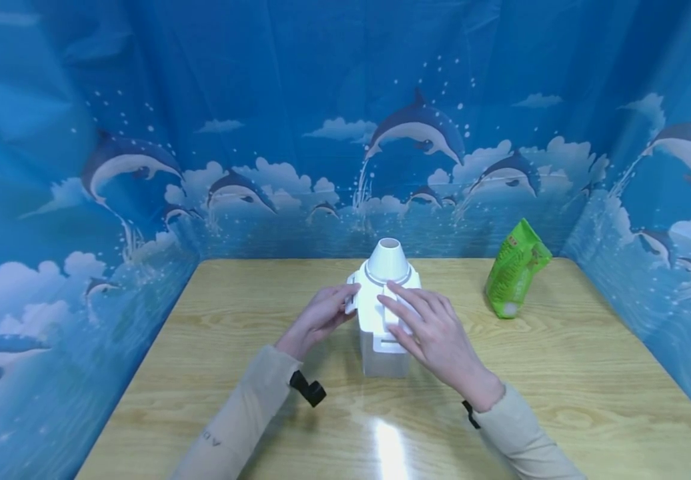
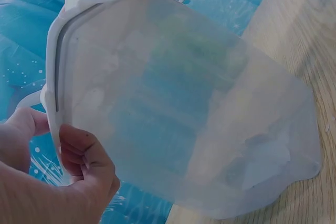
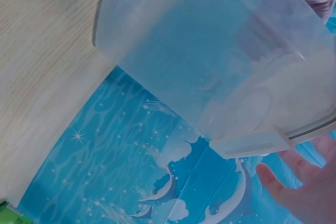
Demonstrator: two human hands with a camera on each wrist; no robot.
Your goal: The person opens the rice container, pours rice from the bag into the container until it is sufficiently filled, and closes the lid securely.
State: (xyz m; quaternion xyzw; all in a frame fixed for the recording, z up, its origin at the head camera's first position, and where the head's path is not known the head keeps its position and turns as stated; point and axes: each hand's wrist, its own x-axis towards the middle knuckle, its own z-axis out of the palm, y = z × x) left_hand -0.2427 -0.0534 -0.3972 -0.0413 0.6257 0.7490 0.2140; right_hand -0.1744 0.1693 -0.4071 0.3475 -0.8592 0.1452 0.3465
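Observation:
A translucent plastic storage container stands upright in the middle of the table, a white lid on its top. From the lid rises a white cone-shaped top with a round end. On the container's left side, my left hand pinches the lid's edge between thumb and curled fingers, as the left wrist view shows. My right hand lies over the lid from the right, its fairly straight fingers touching a raised white part near the cone. In the right wrist view, its fingers are beside a side latch.
A green packet stands tilted on the wooden table, to the right and behind the container. Blue dolphin-printed curtains hang along the table's back and sides. Each wrist has a black strap.

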